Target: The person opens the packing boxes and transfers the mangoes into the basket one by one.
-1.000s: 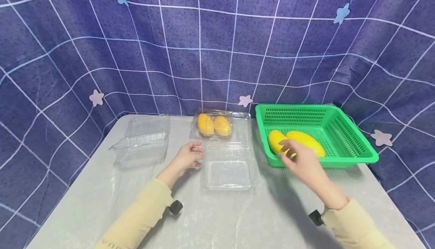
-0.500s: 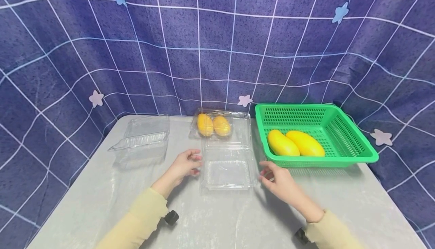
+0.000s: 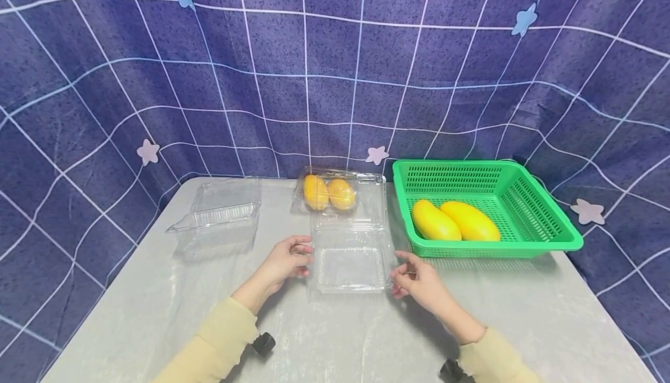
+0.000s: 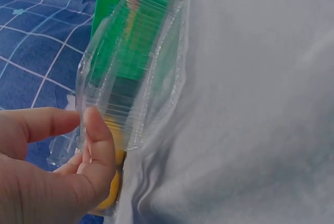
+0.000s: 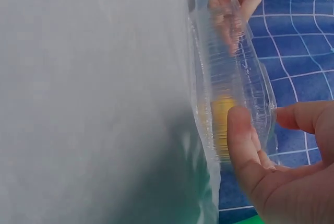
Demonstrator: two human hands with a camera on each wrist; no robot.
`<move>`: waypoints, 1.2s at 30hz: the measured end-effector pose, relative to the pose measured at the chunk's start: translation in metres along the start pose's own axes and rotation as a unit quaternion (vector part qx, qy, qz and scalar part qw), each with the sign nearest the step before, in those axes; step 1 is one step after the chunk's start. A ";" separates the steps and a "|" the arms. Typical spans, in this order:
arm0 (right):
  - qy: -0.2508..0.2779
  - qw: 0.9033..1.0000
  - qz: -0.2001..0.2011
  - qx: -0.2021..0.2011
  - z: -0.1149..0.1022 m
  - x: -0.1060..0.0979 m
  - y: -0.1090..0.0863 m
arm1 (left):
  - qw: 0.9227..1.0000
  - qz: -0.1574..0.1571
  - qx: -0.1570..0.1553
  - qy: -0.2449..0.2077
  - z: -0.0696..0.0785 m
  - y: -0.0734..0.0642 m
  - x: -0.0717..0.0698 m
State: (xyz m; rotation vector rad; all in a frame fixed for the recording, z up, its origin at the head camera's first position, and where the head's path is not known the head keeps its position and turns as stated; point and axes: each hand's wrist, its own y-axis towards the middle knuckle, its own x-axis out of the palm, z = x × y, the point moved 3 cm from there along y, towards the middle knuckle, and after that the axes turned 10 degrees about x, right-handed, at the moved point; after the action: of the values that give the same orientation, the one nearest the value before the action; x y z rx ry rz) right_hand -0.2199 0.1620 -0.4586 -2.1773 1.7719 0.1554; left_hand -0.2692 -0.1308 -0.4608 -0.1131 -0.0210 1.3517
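Note:
An unfolded clear plastic clamshell box (image 3: 352, 268) lies in the middle of the table, with no fruit in its near half. At its left edge, my left hand (image 3: 284, 262) pinches the rim between thumb and index finger. My right hand (image 3: 419, 283) is at the opposite edge; in the right wrist view its thumb (image 5: 240, 125) lies against the box wall and its index fingertip meets the rim. Two yellow mangoes (image 3: 316, 192) show through clear plastic behind, overlapped by the box's far half. Two larger mangoes (image 3: 436, 221) lie in a green basket (image 3: 544, 208).
More clear clamshell packaging (image 3: 222, 214) stands partly unfolded at the back left. The basket sits at the back right, close beyond my right hand. A blue grid-patterned curtain (image 3: 335, 98) hangs behind the grey table (image 3: 324, 342).
My right hand has left the mangoes in the basket, moved down and left, and come to the box's right edge. My left hand has shifted slightly toward me along the left edge.

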 end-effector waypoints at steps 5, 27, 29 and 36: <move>-0.003 1.000 0.001 -0.003 0.000 0.001 -0.002 | 1.000 0.011 0.009 -0.009 0.004 -0.004 0.000; -0.011 0.997 0.001 -0.071 -0.047 0.003 -0.010 | 0.996 0.030 0.081 -0.005 0.057 -0.037 -0.019; -0.013 0.997 -0.003 -0.082 -0.054 0.004 -0.010 | 0.995 0.028 0.092 -0.009 0.064 -0.041 -0.022; -0.027 0.995 -0.006 -0.095 -0.078 0.009 -0.004 | 0.991 0.030 0.130 0.000 0.084 -0.051 -0.039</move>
State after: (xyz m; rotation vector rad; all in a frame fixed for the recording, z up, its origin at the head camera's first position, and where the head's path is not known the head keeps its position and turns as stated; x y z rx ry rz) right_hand -0.2233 0.1293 -0.3872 -2.2899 1.7774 0.3921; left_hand -0.2349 -0.1736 -0.3709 0.1064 0.1598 1.4026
